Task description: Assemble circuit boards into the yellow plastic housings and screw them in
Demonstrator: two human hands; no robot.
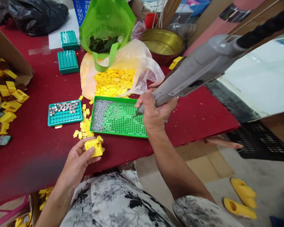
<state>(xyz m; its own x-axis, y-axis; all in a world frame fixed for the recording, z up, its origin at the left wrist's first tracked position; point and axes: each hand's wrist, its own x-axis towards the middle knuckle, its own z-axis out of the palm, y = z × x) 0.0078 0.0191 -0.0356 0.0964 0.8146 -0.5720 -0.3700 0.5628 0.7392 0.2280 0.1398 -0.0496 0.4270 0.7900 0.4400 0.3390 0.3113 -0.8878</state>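
My left hand (81, 156) is closed round a small yellow plastic case (94, 148) just above the table's front edge. In my right hand (157, 110) is a grey electric screwdriver (191, 69), its black cord running up to the right. The driver's tip points down at the right part of a green perforated tray (120, 134); whether it touches a screw I cannot tell. Small silver screws (100, 115) are heaped at the tray's left end, with others scattered among its holes. Flat yellow plastic pieces (85, 126) lie loose along the tray's left side.
A teal tray (65, 121) of button cells is at left. Behind stand a plastic bag (87, 78) of yellow pieces, a green bag (109, 19) and a brass-coloured bowl (163, 42). Teal trays (68, 61) stack farther back; a cardboard box (11, 47) with yellow cases is far left.
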